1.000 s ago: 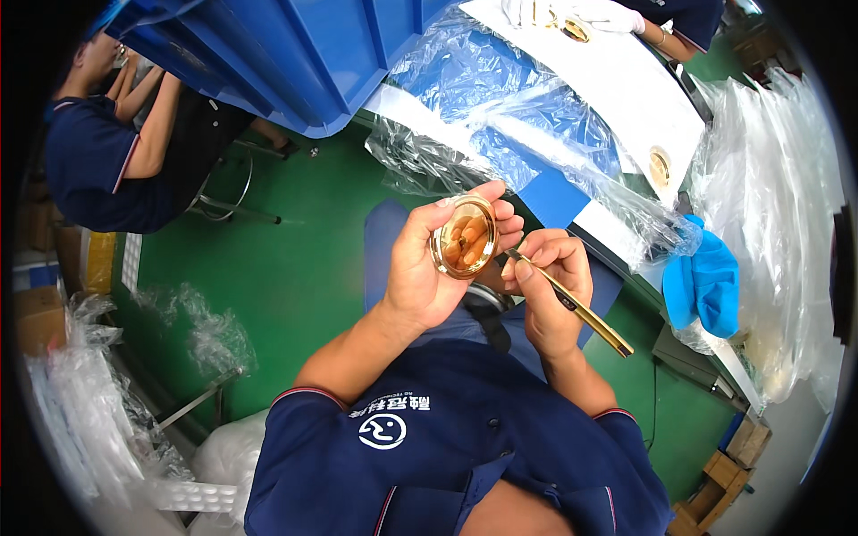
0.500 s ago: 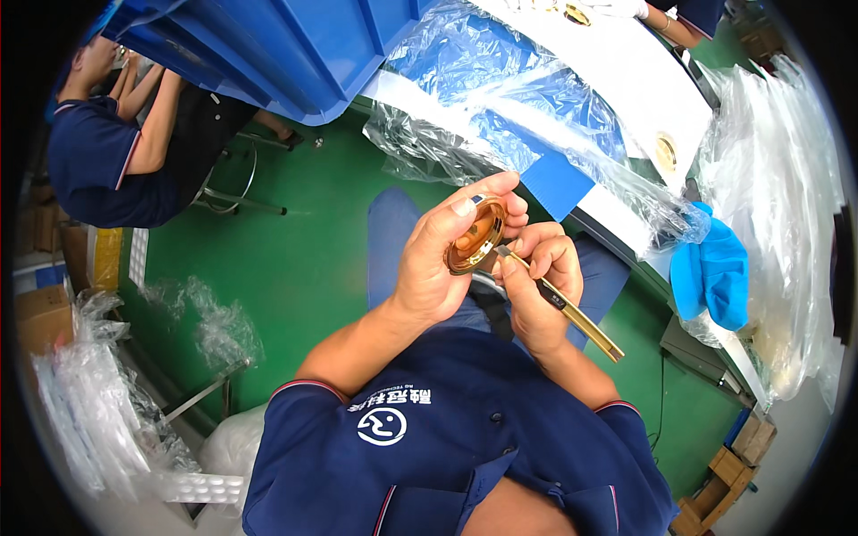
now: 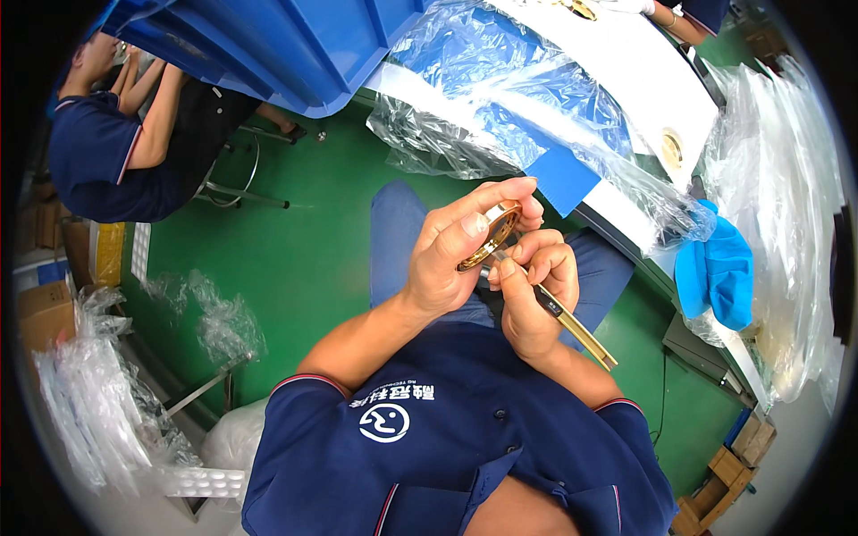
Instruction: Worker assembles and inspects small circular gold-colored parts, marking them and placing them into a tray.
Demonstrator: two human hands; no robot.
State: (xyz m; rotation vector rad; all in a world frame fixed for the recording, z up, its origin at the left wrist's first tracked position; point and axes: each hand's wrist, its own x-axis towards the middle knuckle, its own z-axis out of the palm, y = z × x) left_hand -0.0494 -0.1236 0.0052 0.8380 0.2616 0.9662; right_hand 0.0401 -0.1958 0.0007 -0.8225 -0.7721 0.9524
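My left hand point(image 3: 447, 246) grips a shiny gold-coloured metal ring point(image 3: 494, 234) by its rim, with the thumb on the near side and the fingers behind. The ring is tilted, its opening turned toward my right hand. A utility knife point(image 3: 576, 325) with a gold-coloured body and a dark slider is pinched in my right hand point(image 3: 541, 281), its tail slanting down to the right. The knife's front end is close to the ring's lower right edge; whether the blade touches it I cannot tell. Both hands are held above my lap.
A white-topped table point(image 3: 657, 85) at upper right bears clear plastic film point(image 3: 500, 89) and another gold-coloured round part point(image 3: 672, 147). Blue cloth point(image 3: 715, 268) hangs at its edge. A large blue bin point(image 3: 268, 54) is at upper left, near a seated person point(image 3: 116, 152). Plastic bags point(image 3: 98, 402) lie lower left.
The ring has turned in my left hand and now appears narrower, more edge-on. Its position has shifted slightly right. The knife stays in my right hand, angled a little more steeply.
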